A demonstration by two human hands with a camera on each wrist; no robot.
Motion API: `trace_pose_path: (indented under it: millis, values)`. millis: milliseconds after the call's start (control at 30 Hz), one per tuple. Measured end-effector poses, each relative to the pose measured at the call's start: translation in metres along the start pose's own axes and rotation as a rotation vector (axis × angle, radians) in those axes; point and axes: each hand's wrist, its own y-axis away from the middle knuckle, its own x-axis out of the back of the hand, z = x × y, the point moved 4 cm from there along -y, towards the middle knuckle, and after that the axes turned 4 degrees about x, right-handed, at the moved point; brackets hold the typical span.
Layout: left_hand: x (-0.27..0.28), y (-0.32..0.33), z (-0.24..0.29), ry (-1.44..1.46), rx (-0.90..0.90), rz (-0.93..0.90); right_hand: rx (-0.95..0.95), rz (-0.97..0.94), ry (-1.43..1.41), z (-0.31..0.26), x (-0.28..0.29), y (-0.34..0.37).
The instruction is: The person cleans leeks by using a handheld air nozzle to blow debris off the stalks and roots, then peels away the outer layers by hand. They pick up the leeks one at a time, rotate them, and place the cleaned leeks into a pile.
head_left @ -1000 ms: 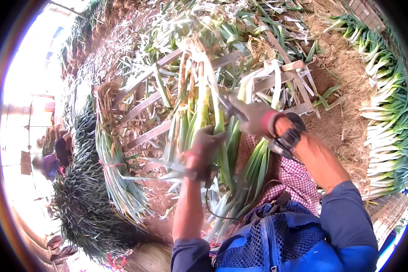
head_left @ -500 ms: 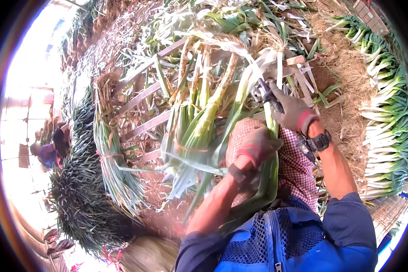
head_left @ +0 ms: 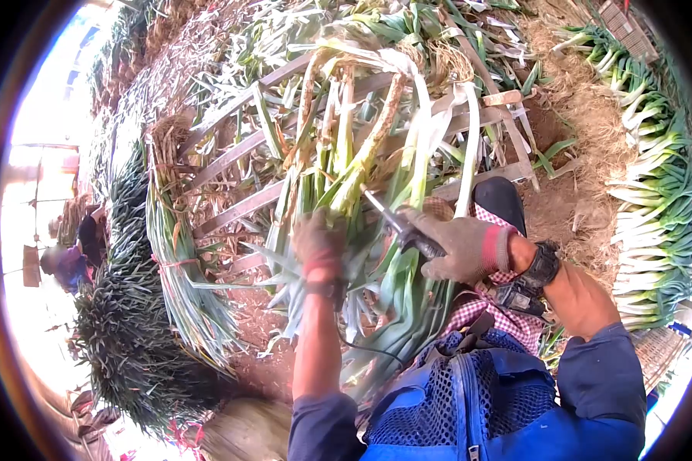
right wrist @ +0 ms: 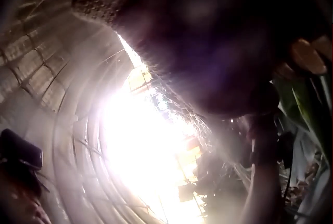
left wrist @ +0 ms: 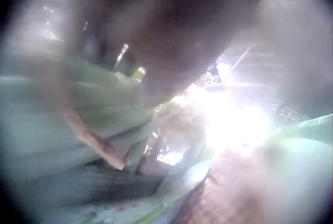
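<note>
In the head view my gloved right hand [head_left: 465, 250] grips the dark handle of a knife [head_left: 411, 237]. Its blade points up and left toward the leeks. My gloved left hand [head_left: 319, 240], blurred by motion, lies over the leaves of a group of leeks [head_left: 350, 188]; I cannot tell whether its fingers close on them. More leeks with long green leaves [head_left: 407, 296] lie across my lap, beside the knife. Broad pale leaves [left wrist: 62, 130] fill the left side of the left wrist view. Glare and a dark blur cover much of both wrist views.
A wooden slatted rack [head_left: 238, 157] lies ahead, among trimmed leaves. At left stand a tied bundle [head_left: 173, 261] and a dark green heap of leaves [head_left: 134, 338]. Trimmed leeks [head_left: 642, 207] line the right side. Another person [head_left: 65, 265] is at far left.
My left hand went right to a leek over my lap, then back left onto the leek group. The right hand with the knife moved right, then down and left.
</note>
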Motion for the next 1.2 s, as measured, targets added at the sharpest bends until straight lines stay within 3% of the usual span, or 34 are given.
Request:
trace_pose_path:
  millis: [67,200,233,333,433,467,533,633,767,933,1000,1133,1200]
  values:
    - [0.014,-0.003,0.018,-0.029,-0.044,-0.108,-0.075,-0.237,-0.119,-0.019,0.001,-0.001]
    - [-0.004,-0.013,0.014,-0.068,-0.064,-0.142,-0.209,-0.164,-0.140,-0.010,0.014,-0.025]
    - [-0.006,-0.015,0.013,-0.063,-0.079,-0.167,-0.333,-0.133,-0.228,-0.009,0.027,-0.025]
    - [0.001,-0.014,0.024,-0.011,-0.002,-0.307,-0.252,0.127,0.002,0.040,0.036,-0.053]
    - [-0.005,-0.009,0.036,-0.037,0.004,-0.326,-0.353,0.194,0.021,0.033,0.046,-0.052]
    - [-0.007,-0.006,0.037,-0.044,0.024,-0.355,-0.355,0.199,0.021,0.029,0.048,-0.047]
    - [-0.007,0.000,0.039,-0.048,-0.019,-0.372,-0.314,-0.052,-0.118,0.016,0.028,-0.033]
    - [0.003,0.004,0.048,0.074,0.069,-0.508,-0.202,-0.093,-0.037,0.001,-0.005,-0.007]
    - [0.014,0.000,0.049,0.075,0.035,-0.545,-0.302,-0.059,-0.058,-0.008,0.004,-0.003]
    - [0.044,0.002,0.061,-0.005,0.003,-0.540,-0.291,0.259,0.037,0.035,0.028,-0.047]
    - [0.055,0.008,0.067,0.085,0.009,-0.594,-0.311,0.287,0.060,0.044,0.038,-0.061]
    - [0.047,0.022,0.065,0.074,-0.043,-0.470,-0.319,0.393,0.086,0.074,0.048,-0.084]
    - [0.049,0.025,0.072,0.057,-0.036,-0.510,-0.341,0.376,0.058,0.072,0.050,-0.079]
